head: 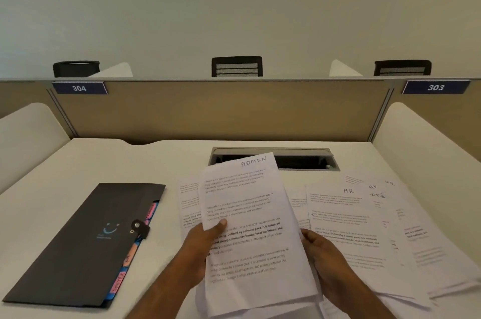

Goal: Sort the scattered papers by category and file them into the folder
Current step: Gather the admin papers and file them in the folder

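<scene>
Your left hand (201,242) and right hand (316,245) pinch the ADMIN sheets (250,227) by their long edges, and the closed folder (86,245) lies to your left, nearer the left hand.

The sheet (250,227) I hold reads "ADMIN"; the papers (348,212) to my right read "HR"; the partition plates read "304" (79,88) and "303" (436,87).

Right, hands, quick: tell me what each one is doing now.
Left hand: grips the ADMIN papers, thumb on the top sheet.
Right hand: fingers curl round the same papers' right edge.
</scene>
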A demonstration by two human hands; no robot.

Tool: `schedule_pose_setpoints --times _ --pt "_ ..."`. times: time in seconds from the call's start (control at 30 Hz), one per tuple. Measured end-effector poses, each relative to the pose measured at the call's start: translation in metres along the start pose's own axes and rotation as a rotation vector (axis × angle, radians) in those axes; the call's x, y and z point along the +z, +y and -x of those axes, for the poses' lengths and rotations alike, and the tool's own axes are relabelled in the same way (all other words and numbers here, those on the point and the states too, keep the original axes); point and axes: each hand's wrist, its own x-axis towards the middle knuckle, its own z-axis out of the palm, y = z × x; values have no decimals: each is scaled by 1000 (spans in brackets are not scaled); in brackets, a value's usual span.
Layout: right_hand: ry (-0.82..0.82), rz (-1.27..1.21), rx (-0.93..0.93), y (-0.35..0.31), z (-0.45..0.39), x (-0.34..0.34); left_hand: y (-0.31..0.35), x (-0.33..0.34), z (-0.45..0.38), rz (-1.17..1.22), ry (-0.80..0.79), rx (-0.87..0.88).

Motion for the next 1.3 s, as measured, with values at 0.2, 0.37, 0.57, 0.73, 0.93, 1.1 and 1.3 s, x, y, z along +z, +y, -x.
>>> schedule_pose_setpoints --times 0.2,0.37,0.57,0.73,0.93,1.1,1.3 --pt "-58 51 -51 -16 -9 0 1 13 -11 -87 35 74" --pt "90 188 -58 -11 -28 3 6 13 -31 -208 65 52" --pt "265 99 -57 -10 -45 -12 -1 -48 -78 -774 621 106" --pt "294 51 -47 -13 -55 -13 -10 -78 -109 -1004 785 -175" --pt "294 73 -51 -13 -56 -11 -19 -64 -113 -975 677 -137" --pt "313 81 -65 -9 -48 -15 -23 -73 -103 -870 605 -1" --pt "307 75 -43 -4 -39 -19 -13 -72 -72 -703 710 262"
